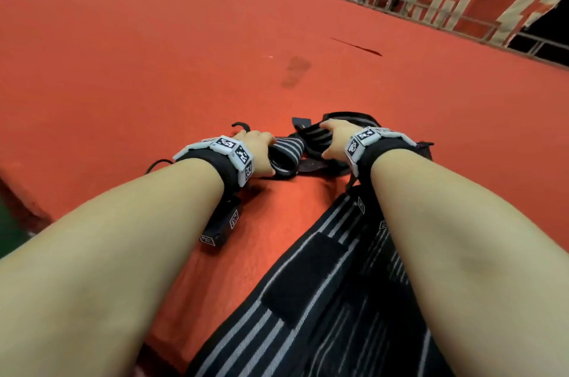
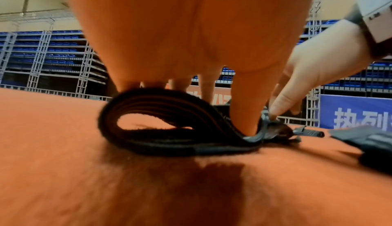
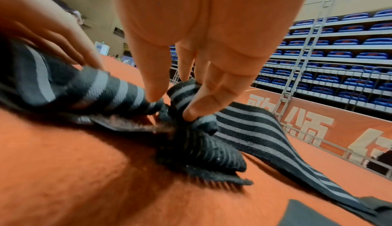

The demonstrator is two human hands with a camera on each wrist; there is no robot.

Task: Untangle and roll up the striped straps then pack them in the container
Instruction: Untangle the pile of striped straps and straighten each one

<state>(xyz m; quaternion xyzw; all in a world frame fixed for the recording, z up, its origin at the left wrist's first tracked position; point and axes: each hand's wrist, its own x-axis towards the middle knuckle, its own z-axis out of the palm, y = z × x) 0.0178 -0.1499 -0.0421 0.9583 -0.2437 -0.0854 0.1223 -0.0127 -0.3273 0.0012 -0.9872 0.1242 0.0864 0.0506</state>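
Striped straps [image 1: 286, 151]: tangled on the red floor [image 1: 154, 53], at 12 o'clock from the person. Left hand [image 1: 258, 155] grips a loose coil; right hand [image 1: 337, 141] pinches the knotted bunch (fingertips only). Advised: hold the coil steady and ease the knot apart gently.

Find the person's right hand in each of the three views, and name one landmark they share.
Head: right hand, right of centre, on the strap.
Left wrist: right side, fingertips on the strap.
Right wrist: top centre, fingers pinching the strap.
Shared landmark: the orange floor.
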